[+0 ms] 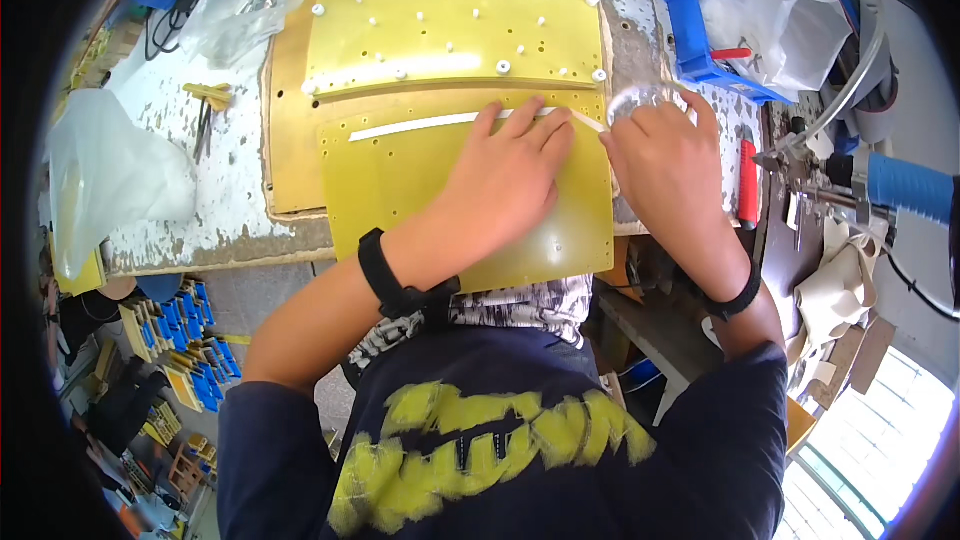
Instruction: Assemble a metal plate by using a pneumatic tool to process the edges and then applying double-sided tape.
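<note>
A narrow strip of white tape (415, 124) lies along the upper part of a yellow board (400, 185) with small holes. My left hand (510, 165) rests flat on this board, its outstretched fingers on the strip. From those fingertips the tape runs on to my right hand (665, 155), which is closed at the board's right edge. A pale, see-through ring, apparently the tape roll (632, 97), shows partly behind my right fingers; the rest of it is hidden. Beyond lies a second yellow board (430, 15) with several white pegs standing on it.
Right of my right hand lies a red-handled tool (747, 185). A blue bin (690, 25) holding a plastic bag stands at the back right, near a blue-handled tool (908, 185). Plastic bags (120, 165) and yellow-handled pliers (207, 97) lie on the left of the worn bench (240, 230).
</note>
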Demonstrator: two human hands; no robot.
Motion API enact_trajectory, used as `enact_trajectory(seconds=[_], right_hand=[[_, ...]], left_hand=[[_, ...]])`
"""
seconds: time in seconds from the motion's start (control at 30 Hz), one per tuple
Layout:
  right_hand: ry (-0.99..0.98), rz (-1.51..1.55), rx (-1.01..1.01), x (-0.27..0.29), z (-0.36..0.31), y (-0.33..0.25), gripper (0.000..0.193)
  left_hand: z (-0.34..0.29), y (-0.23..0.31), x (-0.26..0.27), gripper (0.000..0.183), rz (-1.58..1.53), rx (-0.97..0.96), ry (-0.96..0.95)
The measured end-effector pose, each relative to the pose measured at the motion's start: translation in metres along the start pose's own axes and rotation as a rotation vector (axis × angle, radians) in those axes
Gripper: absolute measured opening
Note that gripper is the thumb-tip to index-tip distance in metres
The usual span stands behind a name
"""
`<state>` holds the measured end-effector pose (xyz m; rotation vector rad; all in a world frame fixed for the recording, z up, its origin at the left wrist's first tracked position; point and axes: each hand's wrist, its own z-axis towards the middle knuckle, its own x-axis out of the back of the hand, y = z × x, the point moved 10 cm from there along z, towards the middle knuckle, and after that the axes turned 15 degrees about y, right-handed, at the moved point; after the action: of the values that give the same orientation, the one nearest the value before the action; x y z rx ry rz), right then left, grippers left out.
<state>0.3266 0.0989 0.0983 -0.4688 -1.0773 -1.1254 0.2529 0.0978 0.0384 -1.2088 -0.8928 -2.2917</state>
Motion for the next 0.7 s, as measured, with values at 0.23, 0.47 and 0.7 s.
enact_trajectory(seconds=[0.23,0.47,0.7], right_hand=[[0.095,0.019,0.123,0.021,-0.014,-0.032,0.006],[0.101,-0.031,0.149,0.024,-0.023,-0.045,0.005],[0.153,0.058,0.174,0.056,-0.022,-0.068,0.007]], left_hand=[[-0.005,0.007,-0.001,0.044,-0.007,-0.010,0.017],[-0.013,0.008,-0.004,0.043,-0.010,0.018,0.051],[-0.008,0.013,-0.006,0.034,0.037,0.008,0.138]])
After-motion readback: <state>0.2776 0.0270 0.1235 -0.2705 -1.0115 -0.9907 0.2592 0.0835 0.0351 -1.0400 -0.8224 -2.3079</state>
